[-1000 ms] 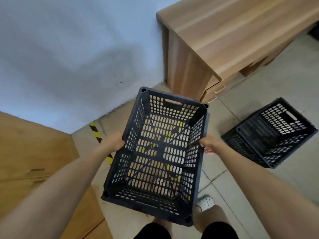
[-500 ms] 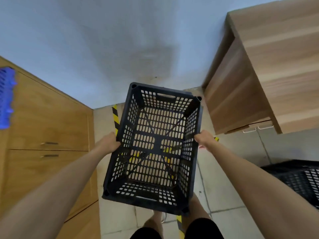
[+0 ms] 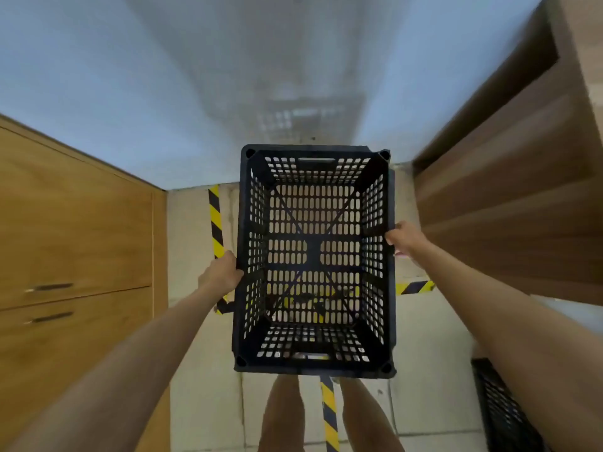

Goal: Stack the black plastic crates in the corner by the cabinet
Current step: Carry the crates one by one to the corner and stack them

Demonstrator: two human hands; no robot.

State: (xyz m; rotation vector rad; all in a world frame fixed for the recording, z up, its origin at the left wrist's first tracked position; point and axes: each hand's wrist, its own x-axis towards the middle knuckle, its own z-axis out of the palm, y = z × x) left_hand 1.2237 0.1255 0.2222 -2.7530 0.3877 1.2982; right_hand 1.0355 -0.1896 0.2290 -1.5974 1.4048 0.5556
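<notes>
**Black plastic crate, held above corner floor between cabinet and desk**

Black plastic crate [image 3: 314, 256]: one unit, rectangular, open top toward the camera, walls and base perforated with slotted holes, diagonal ribs across the base, a handle slot in each short wall. It occupied the centre of the frame and was carried in the air, its far short edge toward the wall [image 3: 163, 76] and its near short edge above the person's bare legs [image 3: 284, 415]. Floor tiles [image 3: 192, 239] and tape showed through the base holes.

Left hand [image 3: 223, 272]: at centre left, fingers curled over the rim of the crate's left long wall, grasping it.

Right hand [image 3: 403, 238]: at centre right, fingers wrapped over the rim of the right long wall, grasping it.

Wooden cabinet [image 3: 75, 230]: left of frame, two dark slot handles on its front, its side standing against the wall.

Wooden desk [image 3: 522, 197]: right of frame, blurred, its side panel facing the crate.

Yellow-and-black tape [image 3: 215, 220]: one strip on the floor left of the crate, another at lower centre between the legs, a short piece at right below the right hand.

Second black crate [image 3: 502, 409]: lower right corner of the frame, partly hidden behind the right forearm, on the floor.
</notes>
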